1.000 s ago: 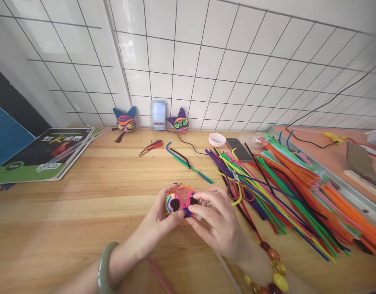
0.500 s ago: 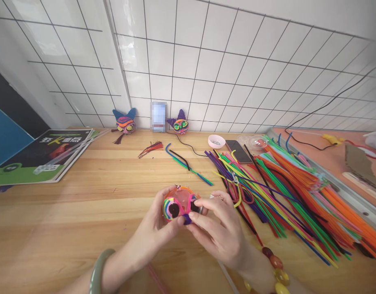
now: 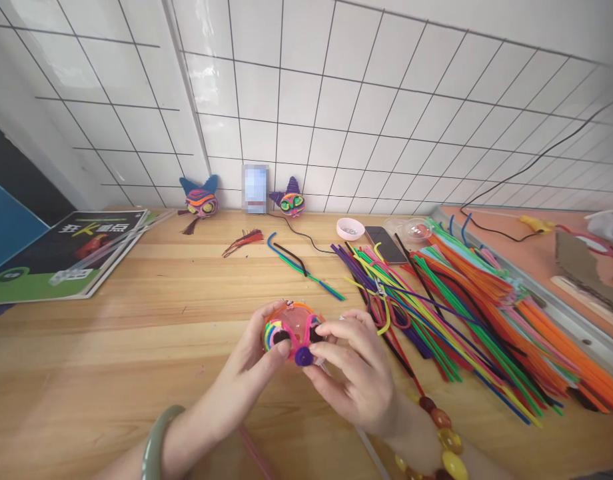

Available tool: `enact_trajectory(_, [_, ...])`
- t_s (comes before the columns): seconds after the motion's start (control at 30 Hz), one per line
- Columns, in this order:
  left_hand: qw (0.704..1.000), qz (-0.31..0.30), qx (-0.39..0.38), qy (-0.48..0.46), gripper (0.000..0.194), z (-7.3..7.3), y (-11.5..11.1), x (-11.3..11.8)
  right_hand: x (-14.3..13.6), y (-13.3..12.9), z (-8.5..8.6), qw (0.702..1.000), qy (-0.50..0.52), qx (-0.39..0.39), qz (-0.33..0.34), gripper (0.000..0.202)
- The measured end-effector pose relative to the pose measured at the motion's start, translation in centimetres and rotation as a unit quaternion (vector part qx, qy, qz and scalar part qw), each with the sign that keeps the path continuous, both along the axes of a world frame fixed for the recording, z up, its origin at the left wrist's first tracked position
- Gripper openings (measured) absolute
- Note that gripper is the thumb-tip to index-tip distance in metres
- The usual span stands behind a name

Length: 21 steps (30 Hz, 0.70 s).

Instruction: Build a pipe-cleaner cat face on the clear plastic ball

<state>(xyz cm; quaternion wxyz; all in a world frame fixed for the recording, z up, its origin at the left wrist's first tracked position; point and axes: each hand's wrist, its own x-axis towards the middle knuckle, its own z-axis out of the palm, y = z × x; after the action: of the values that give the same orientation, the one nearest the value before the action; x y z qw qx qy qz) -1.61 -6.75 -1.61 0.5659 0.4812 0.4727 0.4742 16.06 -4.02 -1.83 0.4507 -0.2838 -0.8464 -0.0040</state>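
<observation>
White tiled wall (image 3: pixel 304 90), black and green magazine (image 3: pixel 51 250), dark phone (image 3: pixel 386 245) lying flat

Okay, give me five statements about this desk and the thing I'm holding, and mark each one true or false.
1. Both the left hand and the right hand are on the colorful craft piece. True.
2. The craft piece's round nose is yellow. False: it is purple.
3. The pink bowl stands beside the dark phone. True.
4. The green bangle is on the right wrist. False: it is on the left.
5. The blue-eared figure stands near the tiled wall. True.
</observation>
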Motion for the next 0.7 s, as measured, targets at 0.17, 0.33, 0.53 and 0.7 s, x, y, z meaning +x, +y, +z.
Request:
enact_trajectory(0.17, [1.0, 0.017, 0.002, -0.004, 0.04, -0.7, 0.2, -0.3, -0.2, -0.1, 0.4, 0.998, 0.049, -0.038, 0.03, 0.008])
enact_trajectory(0.33, [0.995, 0.038, -0.046, -0.078, 0.047, -1.7, 1.2, -1.0, 1.2, 1.8, -0.2, 0.991, 0.103, -0.089, 0.006, 0.013])
enact_trajectory(0.53, [0.972, 0.166, -0.044, -0.159, 0.049, -2.7, 3.7, -2.2, 4.4, 7.0, -2.0, 0.977, 0.112, -0.155, -0.098, 0.003])
enact_trajectory(0.7, [0.961, 0.194, -0.024, -0.197, 0.038, -3.4, 4.6, -3.1, 5.3, 8.7, -3.8, 0.976, 0.012, -0.193, -0.104, 0.008])
